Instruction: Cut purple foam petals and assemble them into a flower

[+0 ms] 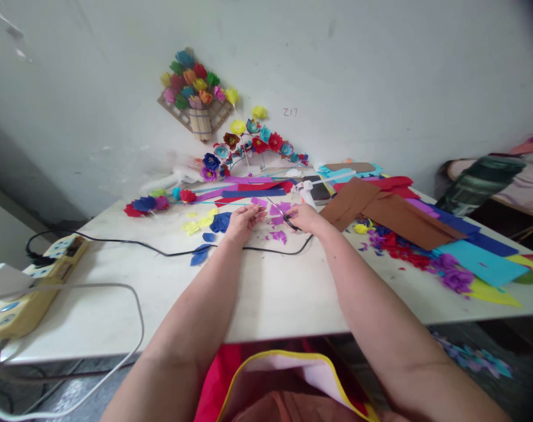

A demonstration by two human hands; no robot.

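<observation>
Over the middle of the table, my right hand (304, 217) is closed around the dark handles of a pair of scissors (287, 220), whose blades point up and left. Facing it, my left hand (244, 223) has its fingertips pinched together; what they hold is too small to make out. Purple paper pieces (277, 221) lie between and behind the hands. Just left of my left hand are a dark blue paper piece (221, 222) and yellow paper pieces (201, 221). A white glue gun (307, 191) is behind my right hand.
A black cord (143, 243) crosses the table from a yellow power strip (60, 264) at left. Brown paper strips (392, 214), cyan paper (481, 262) and purple scraps (453, 273) cover the right side. Paper flowers (221, 152) stand at the back near a dark green bottle (479, 184).
</observation>
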